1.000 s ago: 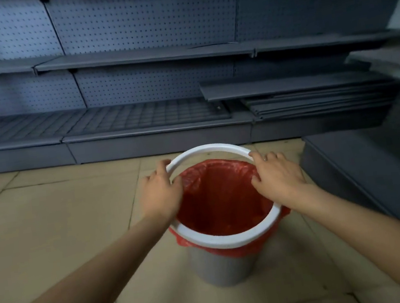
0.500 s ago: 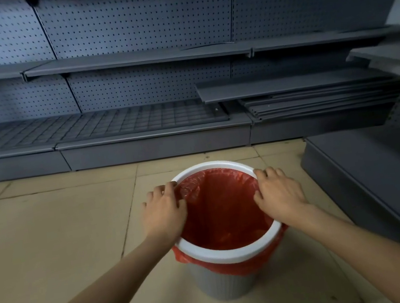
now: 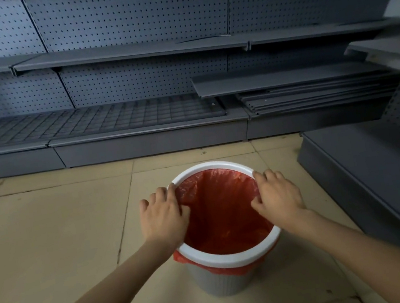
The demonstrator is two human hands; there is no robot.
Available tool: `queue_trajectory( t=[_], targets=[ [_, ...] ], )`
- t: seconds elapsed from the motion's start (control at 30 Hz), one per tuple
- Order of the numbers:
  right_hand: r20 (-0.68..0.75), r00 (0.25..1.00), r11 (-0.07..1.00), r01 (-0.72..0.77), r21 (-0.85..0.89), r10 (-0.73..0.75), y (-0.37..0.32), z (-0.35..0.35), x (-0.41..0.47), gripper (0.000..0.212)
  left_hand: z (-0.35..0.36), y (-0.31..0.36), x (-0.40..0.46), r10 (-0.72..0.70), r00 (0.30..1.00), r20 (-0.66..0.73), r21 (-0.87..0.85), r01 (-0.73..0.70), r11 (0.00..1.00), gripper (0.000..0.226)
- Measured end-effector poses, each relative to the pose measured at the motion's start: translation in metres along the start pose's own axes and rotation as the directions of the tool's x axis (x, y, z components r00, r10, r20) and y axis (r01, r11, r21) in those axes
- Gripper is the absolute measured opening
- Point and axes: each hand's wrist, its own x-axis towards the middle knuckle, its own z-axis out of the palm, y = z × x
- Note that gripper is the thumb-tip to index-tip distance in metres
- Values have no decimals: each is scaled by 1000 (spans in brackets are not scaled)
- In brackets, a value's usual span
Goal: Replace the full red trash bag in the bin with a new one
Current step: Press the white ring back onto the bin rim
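Between my two hands, in the head view, stands the grey ribbed bin point(image 3: 222, 281) on the tiled floor point(image 3: 51, 238), lined with the red trash bag point(image 3: 225, 215). A white ring point(image 3: 231, 257) sits on the bin's mouth, and the bag's edge shows below it on the near side as a red fringe.

My left hand point(image 3: 163, 216) lies flat over the left arc of the ring, fingers point(image 3: 172, 189) spread and uncurled, thumb tip touching the bag just inside. It presses down and grips nothing.

My right hand point(image 3: 278, 198) lies the same way over the right arc, fingers point(image 3: 258, 176) extended along the ring, thumb against the bag's inner wall. It too is spread flat, not clasped on anything.

Inside, the bag hangs loose and creased; I cannot tell what lies at its bottom.

Beyond my fingers runs grey pegboard shelving point(image 3: 127, 53), with a wire grid panel point(image 3: 85, 121) on the lowest shelf. To the right of my right hand stands another dark shelf unit point(image 3: 379, 176).
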Motion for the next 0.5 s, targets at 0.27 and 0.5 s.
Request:
queue_trajectory(
  t=[0.27,0.5],
  targets=[
    [-42,998,997,37,-74,-40,5,-2,-3,56,2,-1,0,49,998,-27,41,-48,998,61],
    [-67,989,991,128,-43,-131,13,-9,-3,54,-5,0,-1,183,983,-28,107,-179,978,73]
  ],
)
